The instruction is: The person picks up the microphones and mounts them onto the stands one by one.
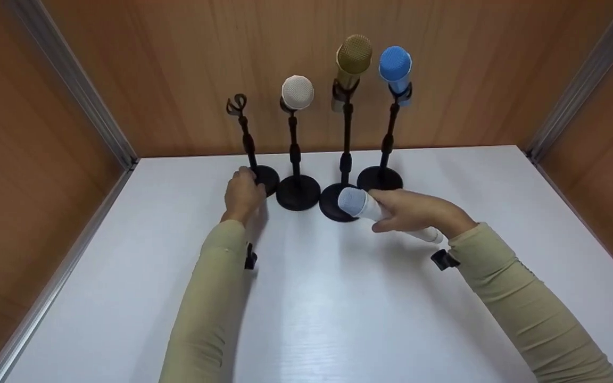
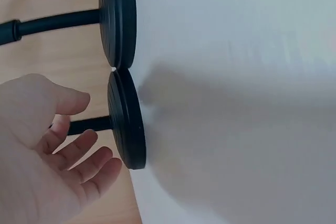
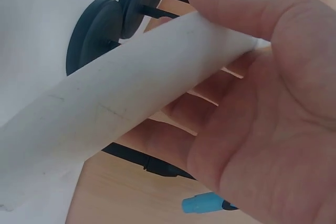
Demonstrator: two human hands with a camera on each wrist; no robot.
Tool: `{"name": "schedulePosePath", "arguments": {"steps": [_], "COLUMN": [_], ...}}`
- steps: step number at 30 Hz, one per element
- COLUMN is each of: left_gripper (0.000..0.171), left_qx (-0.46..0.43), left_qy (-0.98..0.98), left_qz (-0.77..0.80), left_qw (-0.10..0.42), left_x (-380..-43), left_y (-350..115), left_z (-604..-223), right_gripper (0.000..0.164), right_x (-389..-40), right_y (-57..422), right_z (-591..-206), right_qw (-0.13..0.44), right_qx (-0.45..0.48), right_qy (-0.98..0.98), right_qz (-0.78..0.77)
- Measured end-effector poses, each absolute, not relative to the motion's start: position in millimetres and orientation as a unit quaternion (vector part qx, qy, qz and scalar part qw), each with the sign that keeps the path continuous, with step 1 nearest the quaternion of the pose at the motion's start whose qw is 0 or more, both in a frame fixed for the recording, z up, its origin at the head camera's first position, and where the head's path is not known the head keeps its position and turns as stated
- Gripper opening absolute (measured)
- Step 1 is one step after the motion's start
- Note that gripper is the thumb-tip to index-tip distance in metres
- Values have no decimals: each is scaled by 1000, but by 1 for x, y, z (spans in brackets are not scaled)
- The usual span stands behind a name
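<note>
My right hand (image 1: pixel 410 210) grips a white microphone (image 1: pixel 366 205) by its body, the mesh head pointing left. In the right wrist view, the thumb lies over the microphone's white body (image 3: pixel 131 80) and the fingers pass beneath it. My left hand (image 1: pixel 243 196) is beside the round base of the leftmost black microphone stand (image 1: pixel 248 142), whose holder has no microphone in it. In the left wrist view, this hand's fingers (image 2: pixel 84 150) are loosely bent in front of the stand's pole (image 2: pixel 92 125), with space between thumb and fingers; whether they touch it is unclear.
Three more black stands hold a white microphone (image 1: pixel 297 92), a gold microphone (image 1: pixel 354 56) and a blue microphone (image 1: pixel 395 65). Their bases stand close together toward the back of the white table (image 1: pixel 306 298). Wooden panels (image 1: pixel 179 69) enclose the back and sides.
</note>
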State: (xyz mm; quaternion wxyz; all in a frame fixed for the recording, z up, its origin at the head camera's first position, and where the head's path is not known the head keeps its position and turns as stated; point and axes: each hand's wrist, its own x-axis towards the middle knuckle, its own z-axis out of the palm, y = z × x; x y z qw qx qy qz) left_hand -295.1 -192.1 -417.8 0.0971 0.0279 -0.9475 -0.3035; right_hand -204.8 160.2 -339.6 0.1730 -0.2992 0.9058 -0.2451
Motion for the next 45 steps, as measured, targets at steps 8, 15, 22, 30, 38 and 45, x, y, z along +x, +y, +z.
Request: {"name": "schedulePosePath", "arguments": {"steps": [8, 15, 22, 30, 38, 45], "left_gripper": [70, 84, 77, 48, 28, 29], "left_qx": [16, 11, 13, 30, 10, -14], "left_qy": [-898, -857, -816, -846, -862, -867], "left_qz": [-434, -510, -566, -501, -475, -470], "left_qw": [74, 67, 116, 179, 177, 166], "left_x": [-307, -317, -323, -322, -308, -291], "left_y": [-198, -197, -194, -201, -212, -221], "left_z": [-425, -429, -430, -429, -434, -432], "right_gripper": [39, 43, 46, 49, 49, 44], "right_x": [-204, -204, -205, -206, -203, -202], "right_y": [157, 157, 158, 159, 158, 154], "right_z": [-337, -341, -347, -348, -350, -349], "right_qw": [201, 208, 228, 226, 231, 229], "right_qx": [-302, -310, -321, -331, -324, -338], "right_qy": [906, 901, 892, 888, 889, 883], "right_qz": [-219, -220, -222, -224, -227, -230]}}
